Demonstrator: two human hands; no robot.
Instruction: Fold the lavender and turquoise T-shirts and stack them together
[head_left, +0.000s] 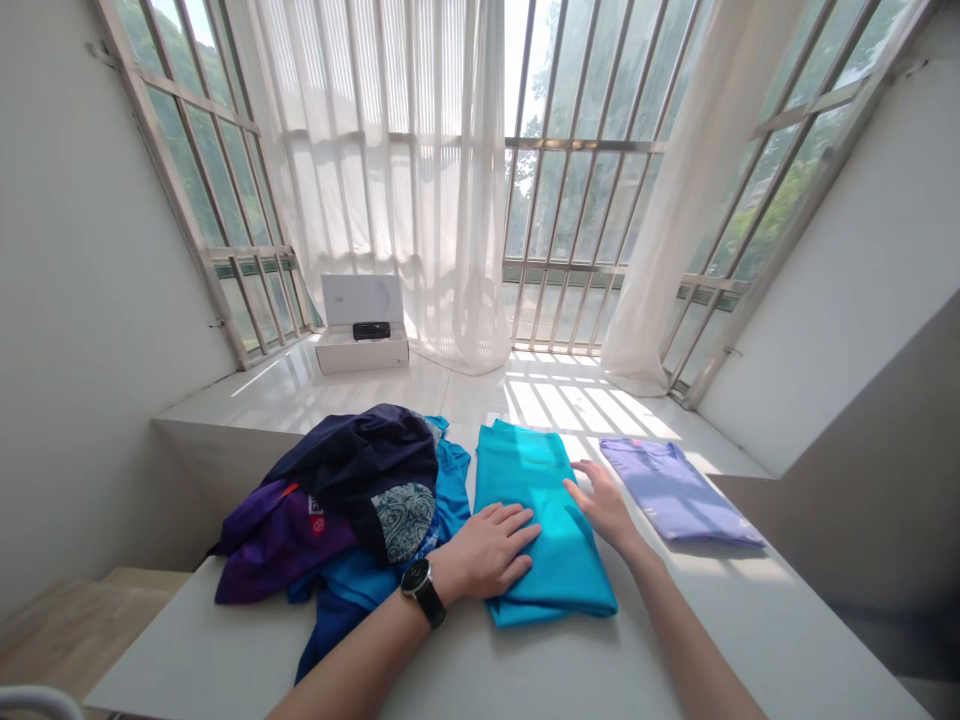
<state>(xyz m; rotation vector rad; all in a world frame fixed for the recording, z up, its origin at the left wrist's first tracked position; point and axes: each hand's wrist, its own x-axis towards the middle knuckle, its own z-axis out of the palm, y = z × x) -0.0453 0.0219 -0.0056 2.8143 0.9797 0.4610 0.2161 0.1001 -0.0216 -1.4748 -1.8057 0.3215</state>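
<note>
Turquoise garment lies folded on the white table, between a loose heap of clothes on the left and a flat lavender garment on the right; the gap on each side seems to keep the three apart and leave the hands room. Left hand rests palm down across its left part, fingers spread and grasping nothing, probably to press the layers flat. Right hand is unclenched at the right edge, thumb and forefinger over the border, perhaps to square it; no pinch visible, and cannot tell how firmly it touches. Hard to make out: the cloth beneath the left palm, how many layers the fold has, and the right hand's outer fingers. The heap's pieces overlap, so their number is uncertain. Dark item in the open white box: too small to identify. Both forearms run out of frame below.
</note>
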